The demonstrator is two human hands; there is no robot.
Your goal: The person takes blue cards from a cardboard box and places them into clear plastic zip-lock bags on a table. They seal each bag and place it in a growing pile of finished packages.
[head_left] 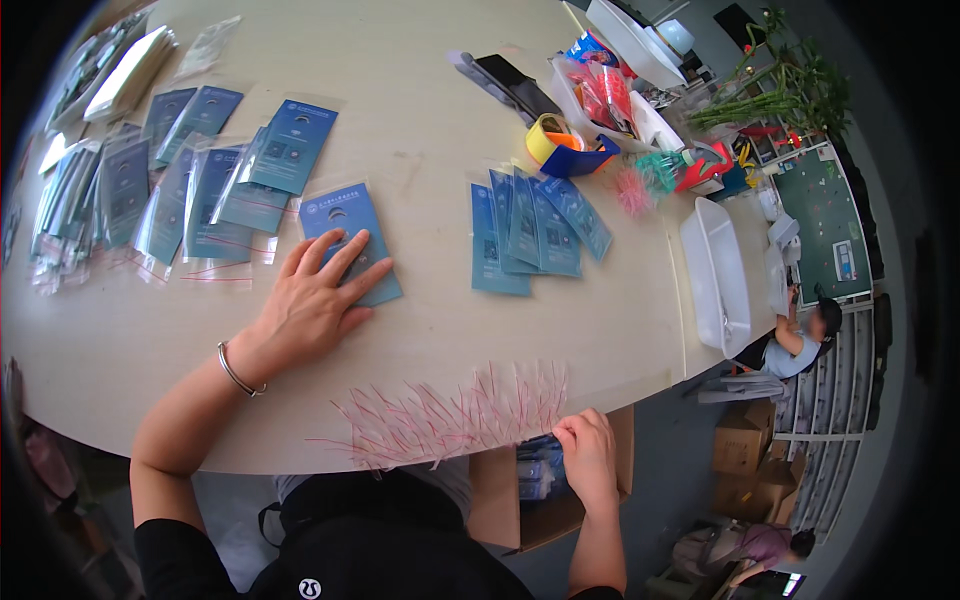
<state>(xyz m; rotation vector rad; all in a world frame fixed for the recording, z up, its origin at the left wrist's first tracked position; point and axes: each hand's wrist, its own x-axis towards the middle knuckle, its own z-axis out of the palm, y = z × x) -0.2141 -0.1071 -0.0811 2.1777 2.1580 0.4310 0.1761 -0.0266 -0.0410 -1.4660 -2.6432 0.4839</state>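
Observation:
My left hand (305,308) lies palm down with fingers spread on a blue card (336,205) in the middle left of the table. My right hand (588,452) is at the table's near edge, thumb and fingers pinched on the right end of an overlapped row of clear zip bags (465,415) with thin red strips. To the left of my left hand, blue cards in clear bags (218,195) lie overlapped. Right of centre, a fanned group of blue cards (520,232) lies flat.
A tape dispenser (570,147), a dark phone (505,75) and a white tray (712,275) sit on the right side. Below the near edge stands an open cardboard box (497,498). Stacked bagged cards (70,200) fill the far left. Another person (790,345) sits beyond the tray.

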